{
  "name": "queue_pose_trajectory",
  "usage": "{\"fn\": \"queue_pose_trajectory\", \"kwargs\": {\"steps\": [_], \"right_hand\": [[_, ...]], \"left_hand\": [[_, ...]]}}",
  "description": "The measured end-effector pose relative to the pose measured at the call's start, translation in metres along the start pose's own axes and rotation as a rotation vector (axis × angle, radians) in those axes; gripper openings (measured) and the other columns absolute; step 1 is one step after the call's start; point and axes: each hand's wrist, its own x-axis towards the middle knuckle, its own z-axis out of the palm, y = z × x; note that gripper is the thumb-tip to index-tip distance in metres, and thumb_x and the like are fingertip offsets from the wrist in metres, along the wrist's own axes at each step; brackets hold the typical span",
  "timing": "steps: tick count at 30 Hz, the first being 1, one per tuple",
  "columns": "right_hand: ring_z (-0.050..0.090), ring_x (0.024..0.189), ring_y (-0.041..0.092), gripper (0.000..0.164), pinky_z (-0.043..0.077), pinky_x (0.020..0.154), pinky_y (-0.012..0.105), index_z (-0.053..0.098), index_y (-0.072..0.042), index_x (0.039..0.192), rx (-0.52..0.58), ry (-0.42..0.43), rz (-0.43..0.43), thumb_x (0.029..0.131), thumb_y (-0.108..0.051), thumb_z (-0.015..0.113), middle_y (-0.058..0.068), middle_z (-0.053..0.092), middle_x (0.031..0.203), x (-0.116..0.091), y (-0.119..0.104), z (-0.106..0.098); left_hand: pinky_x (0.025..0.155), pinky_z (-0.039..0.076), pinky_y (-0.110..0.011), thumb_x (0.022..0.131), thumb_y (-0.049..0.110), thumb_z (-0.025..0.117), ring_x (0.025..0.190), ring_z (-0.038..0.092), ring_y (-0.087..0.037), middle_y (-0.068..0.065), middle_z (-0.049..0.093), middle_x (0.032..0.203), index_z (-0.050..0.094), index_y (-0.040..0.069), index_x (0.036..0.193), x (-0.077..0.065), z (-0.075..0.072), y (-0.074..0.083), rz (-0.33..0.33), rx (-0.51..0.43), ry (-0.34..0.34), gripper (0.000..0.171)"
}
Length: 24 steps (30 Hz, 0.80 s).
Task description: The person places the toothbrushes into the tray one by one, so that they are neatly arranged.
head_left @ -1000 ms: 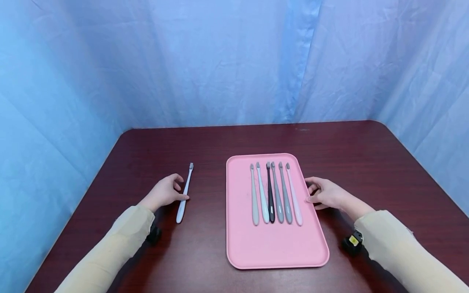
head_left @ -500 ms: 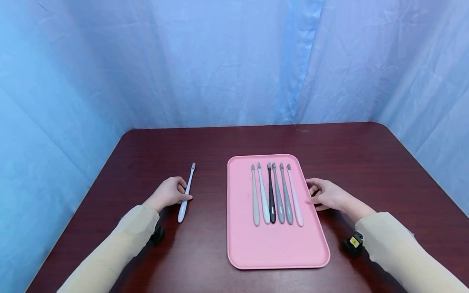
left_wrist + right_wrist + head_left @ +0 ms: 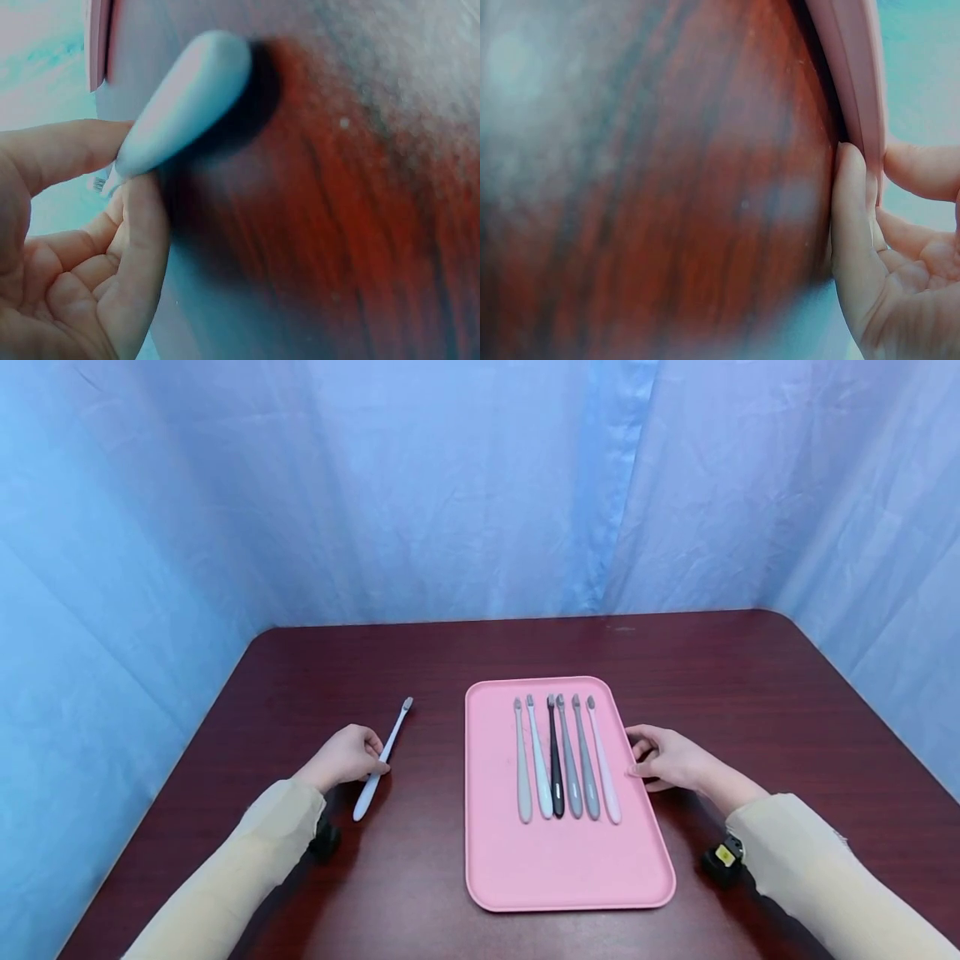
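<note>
A pale bluish-white toothbrush (image 3: 370,797) slants at the left of the table, its bristle head pointing away and to the right. My left hand (image 3: 348,757) pinches its handle between thumb and fingers. In the left wrist view the rounded handle end (image 3: 187,97) juts out past the fingertips, with a dark shadow on the wood beside it. The pink tray (image 3: 566,872) stands right of the middle. My right hand (image 3: 670,757) grips the tray's right rim, thumb on top and fingers at the outer side; the right wrist view shows the rim (image 3: 855,75) between them.
Several toothbrushes lie side by side on the tray, heads away: light grey (image 3: 522,777), pale mint (image 3: 540,768), black (image 3: 556,768), darker grey (image 3: 572,777) and pinkish white (image 3: 606,777) among them. Blue curtains (image 3: 480,485) hang round the dark wooden table (image 3: 420,877).
The toothbrush in my left hand has turned clockwise, its head swinging right and its handle end left. My left hand has shifted slightly right. The right hand keeps its place on the tray.
</note>
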Motion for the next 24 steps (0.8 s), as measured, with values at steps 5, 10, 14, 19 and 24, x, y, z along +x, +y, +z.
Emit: {"fn": "queue_pose_trajectory", "kwargs": {"steps": [5,10,14,19,24], "right_hand": [[0.058,0.073,0.011,0.066,0.058,0.067,0.036,0.028,0.011,0.138,0.007,-0.002,-0.005,0.083,0.003,0.063,0.012,0.049,0.094,0.0006,-0.0001,-0.0003],[0.058,0.073,0.012,0.066,0.058,0.067,0.036,0.028,0.011,0.139,0.001,-0.003,-0.001,0.083,0.003,0.063,0.012,0.05,0.094,0.0007,-0.0004,-0.0007],[0.057,0.074,0.013,0.066,0.058,0.067,0.036,0.028,0.011,0.139,-0.012,0.0,0.009,0.084,0.003,0.063,0.012,0.05,0.095,-0.0003,-0.0012,-0.0007],[0.057,0.074,0.013,0.066,0.058,0.067,0.036,0.028,0.011,0.139,-0.016,0.003,0.009,0.084,0.003,0.063,0.012,0.05,0.095,-0.0013,-0.0011,-0.0009],[0.057,0.074,0.012,0.066,0.058,0.066,0.036,0.028,0.011,0.139,-0.013,0.004,0.008,0.084,0.003,0.063,0.012,0.049,0.095,-0.0018,-0.0005,-0.001]], "left_hand": [[0.056,0.049,-0.023,0.079,0.004,0.072,0.06,0.051,-0.012,-0.002,0.051,0.067,0.055,-0.001,0.082,-0.0005,-0.0009,-0.0024,0.001,-0.054,0.004,0.018],[0.061,0.055,-0.027,0.081,0.002,0.07,0.063,0.055,-0.013,-0.006,0.053,0.072,0.055,-0.003,0.088,0.0008,0.0002,-0.005,-0.016,-0.131,0.011,0.018],[0.064,0.057,-0.03,0.083,0.001,0.067,0.066,0.057,-0.013,-0.009,0.055,0.079,0.055,-0.007,0.095,0.0013,0.0008,-0.0056,-0.009,-0.162,0.019,0.019],[0.065,0.057,-0.031,0.085,0.003,0.065,0.067,0.057,-0.013,-0.009,0.055,0.081,0.055,-0.008,0.1,0.0015,-0.0006,-0.004,-0.006,-0.194,0.03,0.021],[0.067,0.058,-0.032,0.088,0.008,0.063,0.069,0.057,-0.011,-0.008,0.056,0.083,0.056,-0.007,0.1,0.0014,-0.001,-0.0004,-0.01,-0.205,0.037,0.02]]}}
